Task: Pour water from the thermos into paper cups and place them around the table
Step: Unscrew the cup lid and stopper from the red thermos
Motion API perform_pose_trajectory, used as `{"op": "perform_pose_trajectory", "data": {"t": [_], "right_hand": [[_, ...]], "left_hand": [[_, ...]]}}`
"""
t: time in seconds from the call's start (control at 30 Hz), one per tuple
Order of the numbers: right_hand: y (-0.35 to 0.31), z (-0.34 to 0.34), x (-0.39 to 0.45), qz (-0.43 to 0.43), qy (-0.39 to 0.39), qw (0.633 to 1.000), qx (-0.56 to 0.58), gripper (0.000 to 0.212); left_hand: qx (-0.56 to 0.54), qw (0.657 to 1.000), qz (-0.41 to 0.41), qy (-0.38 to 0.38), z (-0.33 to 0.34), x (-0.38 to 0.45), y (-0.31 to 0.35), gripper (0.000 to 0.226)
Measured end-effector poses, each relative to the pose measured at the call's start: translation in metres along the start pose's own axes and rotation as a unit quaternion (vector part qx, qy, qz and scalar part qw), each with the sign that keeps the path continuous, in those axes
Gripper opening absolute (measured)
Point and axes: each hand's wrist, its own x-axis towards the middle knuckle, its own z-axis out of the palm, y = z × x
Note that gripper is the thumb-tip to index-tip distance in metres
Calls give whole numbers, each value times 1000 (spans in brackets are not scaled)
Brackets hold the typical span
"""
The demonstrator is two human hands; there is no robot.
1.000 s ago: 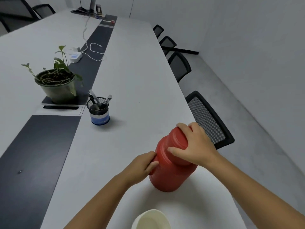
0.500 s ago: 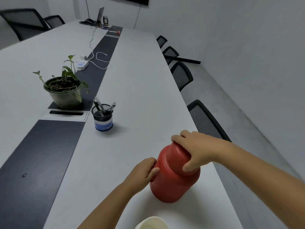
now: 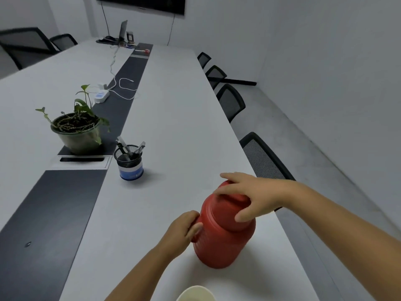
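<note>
- No readable text, brand, number or sign anywhere.
- Black mesh pen cup with blue-and-white band [image 3: 129,164], mid-left on the table: band shows a faint print, too blurred to read.
- White power strip with blue patch [image 3: 101,96], farther left: patch unreadable.
- Red ribbed plastic thermos [image 3: 223,235], near right: no lettering on its visible side.

1. The red ribbed plastic thermos [image 3: 223,237] stands on the long white desk [image 3: 173,118], between the hands: the left hand [image 3: 184,230] is at its left side, the right hand [image 3: 249,196] on its lid.
2. The white paper cup [image 3: 196,293] sits nearer than both hands, at the bottom edge of the view.
3. The black mesh pen holder [image 3: 129,162] stands beyond and left of the left hand.
4. The potted green plant [image 3: 77,130] stands further left, behind the holder.
5. The black mesh chairs [image 3: 263,159] line the desk edge beyond the right hand.
</note>
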Motion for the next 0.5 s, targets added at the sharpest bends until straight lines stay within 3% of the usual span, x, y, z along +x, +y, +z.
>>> {"op": "perform_pose_trajectory", "data": {"t": [0.07,0.13,0.23,0.33,0.43,0.5], "right_hand": [[-6,9,5,39,65,997,-15,72],[-11,15,10,80,88,987,-111,82],[-8,8,5,3,45,988,-147,76],[-1,-3,-3,-40,-16,997,-65,69],[-7,4,5,-4,96,995,27,74],[-11,10,14,67,115,988,-82,79]], "left_hand": [[-10,1000,1,2,0,0,1,18],[-6,1000,2,1,0,0,1,18],[-3,1000,6,-1,-1,0,2,18],[2,1000,9,0,-1,0,2,19],[16,1000,15,1,-1,0,2,18],[16,1000,14,-2,-2,0,3,17]]}}
